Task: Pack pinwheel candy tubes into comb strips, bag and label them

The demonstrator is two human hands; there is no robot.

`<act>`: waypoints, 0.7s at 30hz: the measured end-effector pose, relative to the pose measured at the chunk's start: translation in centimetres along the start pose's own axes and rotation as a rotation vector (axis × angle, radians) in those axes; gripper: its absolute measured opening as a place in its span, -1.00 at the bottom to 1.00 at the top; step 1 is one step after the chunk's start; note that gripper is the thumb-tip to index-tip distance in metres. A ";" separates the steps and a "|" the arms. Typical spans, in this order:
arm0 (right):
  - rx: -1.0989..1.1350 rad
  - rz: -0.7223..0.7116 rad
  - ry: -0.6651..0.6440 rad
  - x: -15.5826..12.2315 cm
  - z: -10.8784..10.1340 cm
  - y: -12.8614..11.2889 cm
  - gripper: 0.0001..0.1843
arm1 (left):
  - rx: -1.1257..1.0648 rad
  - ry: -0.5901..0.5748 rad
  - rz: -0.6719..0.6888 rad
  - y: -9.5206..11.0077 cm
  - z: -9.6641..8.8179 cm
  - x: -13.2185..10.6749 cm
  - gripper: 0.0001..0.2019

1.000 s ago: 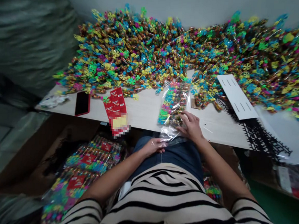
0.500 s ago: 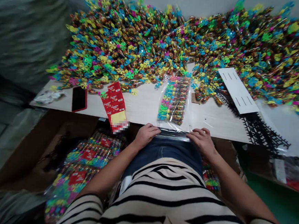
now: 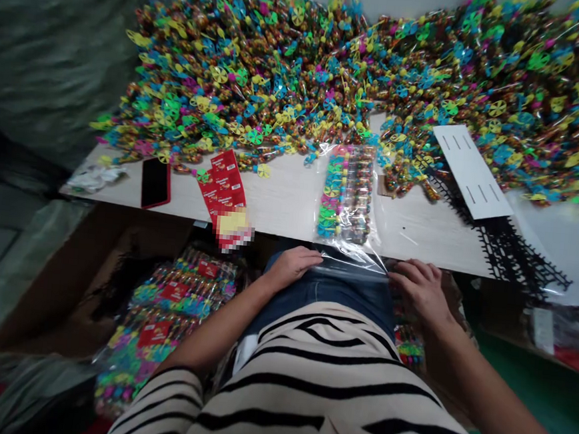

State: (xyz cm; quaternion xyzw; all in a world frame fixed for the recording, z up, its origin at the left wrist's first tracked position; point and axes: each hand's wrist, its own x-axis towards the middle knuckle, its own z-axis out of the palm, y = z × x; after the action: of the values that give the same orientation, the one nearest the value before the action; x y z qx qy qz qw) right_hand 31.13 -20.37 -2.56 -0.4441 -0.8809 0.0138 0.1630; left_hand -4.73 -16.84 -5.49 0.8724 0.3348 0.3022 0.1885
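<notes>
Bag [image 3: 352, 257]: clear, on the table [image 3: 280, 206], its near end over the edge, probably so both hands can reach its corners.
Toys [image 3: 349, 195]: in a row inside the bag, pinwheel ends left, likely aligned to lie flat.
Left hand [image 3: 294, 268]: fingers together, pinching the bag's near left corner.
Right hand [image 3: 421, 287]: fingertips closed on the near right corner, outer fingers curled; plastic stretched between hands.
Pile [image 3: 305, 78]: more toys along the far side, seemingly within reach.

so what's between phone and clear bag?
The red printed card, a green pinwheel at its left edge, then bare tabletop up to the clear bag; head view.
</notes>
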 end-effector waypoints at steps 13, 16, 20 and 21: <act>0.647 0.034 0.109 8.6 1.7 -6.5 -0.85 | -0.274 0.084 -0.081 1.7 0.1 0.2 -0.86; 0.697 -0.027 0.062 10.4 2.9 -8.4 -0.79 | -0.298 0.094 -0.105 2.3 -0.2 0.8 -0.84; 0.682 -0.038 0.018 10.9 3.4 -9.4 -0.82 | -0.292 0.085 -0.152 2.8 -0.5 1.2 -0.79; 0.682 -0.034 -0.012 10.9 3.5 -9.4 -0.85 | -0.281 0.074 -0.160 2.8 -0.5 1.2 -0.78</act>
State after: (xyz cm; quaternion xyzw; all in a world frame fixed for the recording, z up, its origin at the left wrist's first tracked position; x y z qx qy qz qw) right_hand 16.75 -17.12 -1.25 -0.3492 -0.8339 0.3074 0.2969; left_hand -2.99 -17.91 -3.14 0.7962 0.3644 0.3621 0.3196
